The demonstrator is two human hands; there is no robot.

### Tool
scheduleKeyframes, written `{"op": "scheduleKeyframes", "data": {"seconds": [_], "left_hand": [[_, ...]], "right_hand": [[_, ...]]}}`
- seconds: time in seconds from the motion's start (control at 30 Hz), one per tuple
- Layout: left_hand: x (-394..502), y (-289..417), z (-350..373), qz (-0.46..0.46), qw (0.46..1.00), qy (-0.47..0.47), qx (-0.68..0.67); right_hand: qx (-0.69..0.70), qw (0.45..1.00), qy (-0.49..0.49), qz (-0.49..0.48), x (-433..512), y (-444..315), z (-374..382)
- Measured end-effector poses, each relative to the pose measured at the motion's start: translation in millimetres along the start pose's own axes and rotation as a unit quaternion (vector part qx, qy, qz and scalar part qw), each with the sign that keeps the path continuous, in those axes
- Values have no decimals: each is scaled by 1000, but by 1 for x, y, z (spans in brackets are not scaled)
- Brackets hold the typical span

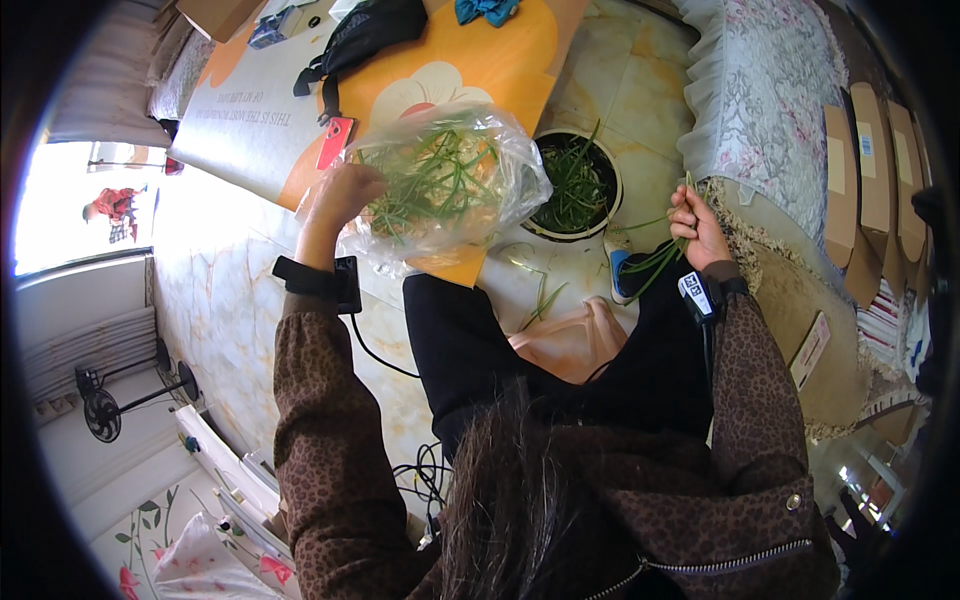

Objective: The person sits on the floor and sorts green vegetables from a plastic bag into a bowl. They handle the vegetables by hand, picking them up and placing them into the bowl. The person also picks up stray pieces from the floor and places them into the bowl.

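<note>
My left hand [351, 193] is at the left rim of a clear plastic bag [517, 180], its fingers bent at green leafy stalks; whether it grips bag or leaves I cannot tell. Inside the open bag lies a loose heap of long green stalks [450, 176]. My right hand [697, 225] holds a few long green stalks [660, 262], which hang down to the left over my knee. Between the hands, a round basin with a pale rim [616, 187] stands on the floor with more green stalks [574, 180] in it.
An orange and white table [517, 52] bears a red phone [335, 142], a black bag [382, 30] and a teal cloth [486, 10]. Loose leaves [547, 301] lie on the marble floor near a pink plastic stool [570, 341]. Cardboard boxes [874, 165] stand right, beyond a covered sofa [772, 97].
</note>
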State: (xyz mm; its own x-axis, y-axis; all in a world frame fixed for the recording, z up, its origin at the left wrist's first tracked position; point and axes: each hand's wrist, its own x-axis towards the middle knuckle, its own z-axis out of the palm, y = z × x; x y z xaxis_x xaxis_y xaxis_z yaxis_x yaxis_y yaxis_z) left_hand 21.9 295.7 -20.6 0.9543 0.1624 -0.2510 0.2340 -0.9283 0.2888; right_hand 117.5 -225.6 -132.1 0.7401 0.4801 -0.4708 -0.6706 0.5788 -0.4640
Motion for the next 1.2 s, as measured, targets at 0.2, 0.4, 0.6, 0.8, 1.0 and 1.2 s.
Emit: {"op": "scheduleKeyframes", "data": {"seconds": [0.2, 0.4, 0.6, 0.8, 1.0, 1.2], "left_hand": [[-5, -4, 14, 13, 1000, 22, -17], [-5, -19, 23, 11, 990, 1, -142], [-4, -19, 32, 47, 988, 84, -117], [-12, -20, 32, -51, 994, -15, -93], [-20, -26, 33, -32, 998, 10, 58], [-17, -26, 37, -79, 991, -9, 106]], "right_hand": [[9, 1000, 0, 0, 0, 0, -1], [22, 1000, -5, 7, 1, -1, -1], [30, 999, -8, 8, 1, -1, -4], [34, 999, -18, 8, 1, -2, -7], [39, 999, -16, 9, 0, -2, -7], [40, 999, -18, 8, 1, -2, -7]]}}
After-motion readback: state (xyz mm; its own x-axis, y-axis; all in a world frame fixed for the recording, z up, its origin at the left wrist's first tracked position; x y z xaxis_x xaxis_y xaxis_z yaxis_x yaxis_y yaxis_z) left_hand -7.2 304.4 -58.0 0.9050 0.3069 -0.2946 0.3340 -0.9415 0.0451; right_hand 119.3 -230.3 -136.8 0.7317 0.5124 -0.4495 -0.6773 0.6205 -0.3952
